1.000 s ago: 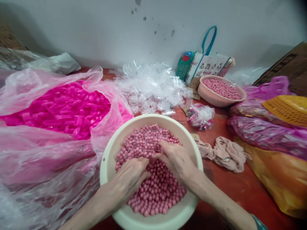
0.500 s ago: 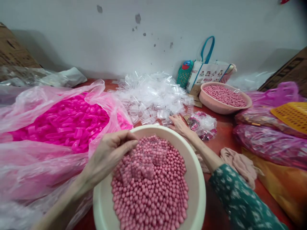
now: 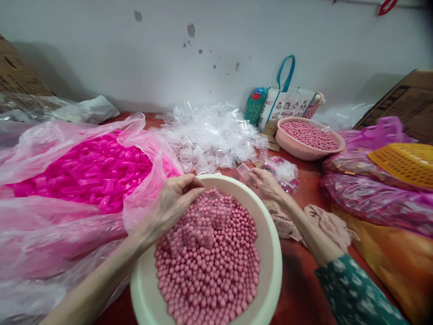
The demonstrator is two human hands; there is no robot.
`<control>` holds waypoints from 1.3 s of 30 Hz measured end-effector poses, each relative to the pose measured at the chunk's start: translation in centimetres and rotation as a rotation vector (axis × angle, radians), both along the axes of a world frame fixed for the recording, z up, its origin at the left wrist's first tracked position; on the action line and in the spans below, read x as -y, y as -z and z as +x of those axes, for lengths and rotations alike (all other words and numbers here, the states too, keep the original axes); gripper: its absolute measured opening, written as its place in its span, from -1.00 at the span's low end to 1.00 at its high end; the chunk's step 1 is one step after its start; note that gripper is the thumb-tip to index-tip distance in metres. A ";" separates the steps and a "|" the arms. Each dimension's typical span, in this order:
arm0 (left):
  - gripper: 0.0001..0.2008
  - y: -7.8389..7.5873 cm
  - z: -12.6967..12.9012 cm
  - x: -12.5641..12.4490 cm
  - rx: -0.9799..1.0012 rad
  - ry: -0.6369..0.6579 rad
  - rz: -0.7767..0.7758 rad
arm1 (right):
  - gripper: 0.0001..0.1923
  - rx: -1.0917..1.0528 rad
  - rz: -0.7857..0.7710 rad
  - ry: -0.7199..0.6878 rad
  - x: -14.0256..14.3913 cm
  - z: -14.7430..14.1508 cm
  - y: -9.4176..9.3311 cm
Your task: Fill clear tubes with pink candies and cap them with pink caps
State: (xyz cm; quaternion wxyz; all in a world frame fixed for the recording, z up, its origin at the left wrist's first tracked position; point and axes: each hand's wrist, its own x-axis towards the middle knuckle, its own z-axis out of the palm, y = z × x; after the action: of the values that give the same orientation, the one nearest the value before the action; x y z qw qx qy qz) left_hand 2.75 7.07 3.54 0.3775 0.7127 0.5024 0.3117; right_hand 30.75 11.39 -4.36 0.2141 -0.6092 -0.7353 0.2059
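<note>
Head view: your left hand (image 3: 172, 205) cups pink beads (image 3: 209, 271) over the cream basin (image 3: 270, 271) at lower centre; your right hand (image 3: 267, 183) pinches a clear pouch (image 3: 244, 171). Keep its mouth spread above the basin.

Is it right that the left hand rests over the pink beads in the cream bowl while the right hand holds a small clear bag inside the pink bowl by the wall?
Not quite. In the head view the right hand holds the small clear bag just beyond the cream bowl, well short of the pink bowl. The left hand does rest over the pink beads.
</note>
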 end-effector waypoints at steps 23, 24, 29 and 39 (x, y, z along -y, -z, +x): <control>-0.86 0.8 -0.7 7.9 0.119 0.197 -0.233 | -0.81 -1.061 -0.241 0.040 12.9 -11.7 -6.3; -0.85 0.3 -0.8 8.3 0.088 0.170 -0.218 | -0.83 -1.059 -0.235 0.030 13.0 -11.8 -6.6; -0.84 -0.9 -1.6 9.5 0.007 0.137 -0.232 | -0.89 -0.968 -0.115 -0.009 14.0 -12.1 -7.4; -0.81 -1.0 -2.6 11.0 0.042 0.105 -0.398 | -0.87 -1.053 -0.178 0.040 15.1 -12.0 -7.8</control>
State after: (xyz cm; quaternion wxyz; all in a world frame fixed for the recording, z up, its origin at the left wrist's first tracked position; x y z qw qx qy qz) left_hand 0.14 -3.95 4.55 0.5371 0.6426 0.5082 0.2009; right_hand 18.73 -3.70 3.45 0.5054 -0.4531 -0.4964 0.5411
